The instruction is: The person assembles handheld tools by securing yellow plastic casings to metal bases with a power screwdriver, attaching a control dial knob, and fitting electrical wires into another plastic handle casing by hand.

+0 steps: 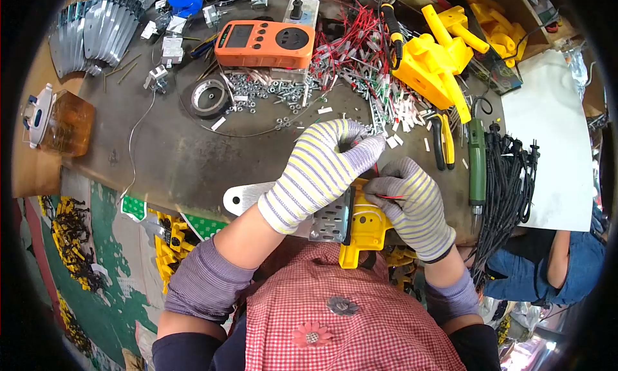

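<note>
My left hand [325, 168], in a striped glove, is closed in a pinch over the metal blade with slotted holes [327, 222]. Whatever its fingertips hold is hidden. My right hand [415, 207], gloved alike, is pinched on a thin red wire [392, 196] that shows between its fingers. Below both hands, a yellow plastic housing [364, 236] lies at the table's front edge against the slotted metal. The rounded end of a silver plate [239, 198] sticks out left of my left wrist.
Ahead are an orange meter [265, 44], black tape [209, 98], loose nuts and red-wired parts [347, 46]. To the right are yellow housings [428, 62], pliers [444, 141], a green tool [476, 162] and black cords [505, 184]. Another person's arm [559, 258] shows at far right.
</note>
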### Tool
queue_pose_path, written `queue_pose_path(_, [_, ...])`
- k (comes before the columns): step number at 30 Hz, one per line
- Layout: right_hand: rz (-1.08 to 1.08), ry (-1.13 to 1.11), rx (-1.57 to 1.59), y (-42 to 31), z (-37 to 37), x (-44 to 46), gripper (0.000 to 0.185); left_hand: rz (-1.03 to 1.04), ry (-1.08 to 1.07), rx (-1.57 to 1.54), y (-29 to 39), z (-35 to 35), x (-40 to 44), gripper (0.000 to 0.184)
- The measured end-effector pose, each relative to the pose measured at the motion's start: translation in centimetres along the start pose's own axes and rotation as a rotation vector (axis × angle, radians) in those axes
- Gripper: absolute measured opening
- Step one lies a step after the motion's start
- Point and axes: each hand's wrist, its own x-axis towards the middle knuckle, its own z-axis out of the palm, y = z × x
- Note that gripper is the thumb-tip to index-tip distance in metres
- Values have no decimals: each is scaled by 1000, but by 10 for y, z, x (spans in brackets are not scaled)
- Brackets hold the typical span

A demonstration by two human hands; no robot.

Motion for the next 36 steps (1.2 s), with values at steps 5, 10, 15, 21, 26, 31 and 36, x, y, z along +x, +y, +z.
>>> queue_pose_path(5, [41, 8, -10, 2, 8, -4, 16, -15, 21, -18, 1, -1, 0, 23])
queue_pose_path(10, [8, -52, -5, -1, -1, 8, 10, -61, 5, 13, 1, -2, 0, 23])
queue_pose_path(15, [23, -2, -75, -8, 6, 6, 14, -85, 14, -38, 2, 0, 0, 25])
queue_pose_path(21, [-6, 123, 60, 9, 18, -7, 17, 278, 439, -265, -5, -11, 3, 26])
queue_pose_path(26, [-1, 134, 116, 7, 16, -10, 12, 268, -212, 678, 48, -54, -50, 22])
queue_pose_path(31, [-83, 180, 76, 9, 18, -9, 12, 78, -576, 757, 63, -47, -49, 21])
queue_pose_path(36, [-58, 156, -6, 12, 18, -13, 13, 31, -520, 708, 64, -32, -16, 29])
